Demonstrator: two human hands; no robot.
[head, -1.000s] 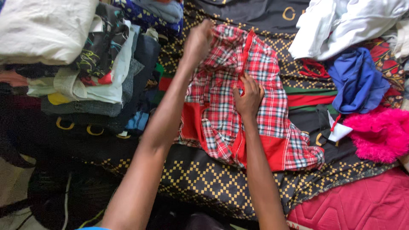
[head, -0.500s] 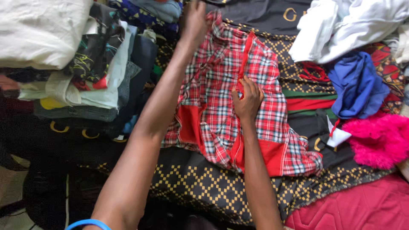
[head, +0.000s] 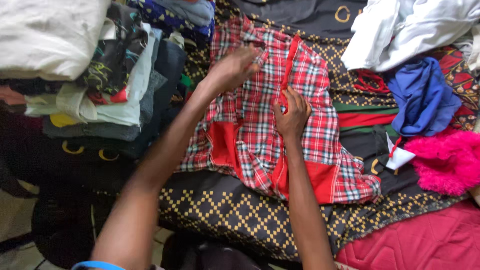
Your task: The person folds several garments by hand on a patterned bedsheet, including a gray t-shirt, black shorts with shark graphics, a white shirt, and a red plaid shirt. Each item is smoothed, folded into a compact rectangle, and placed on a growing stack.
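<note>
Both forearms are bare from wrist to elbow, with no sleeve showing on either. The left hand (head: 232,67) and the right hand (head: 291,116) carry no glove, ring or watch that can be seen. A thin bright blue band (head: 97,264) circles the left arm at the bottom edge of the view, well back from that grip.

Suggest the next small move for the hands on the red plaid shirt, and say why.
Probably sweep the left hand outward over the plaid shirt to flatten it. The cloth under that hand looks rumpled, the shirt lies spread on the dark patterned sheet, and the right hand pins the red front strip near the middle, so the fabric should not slide.
</note>
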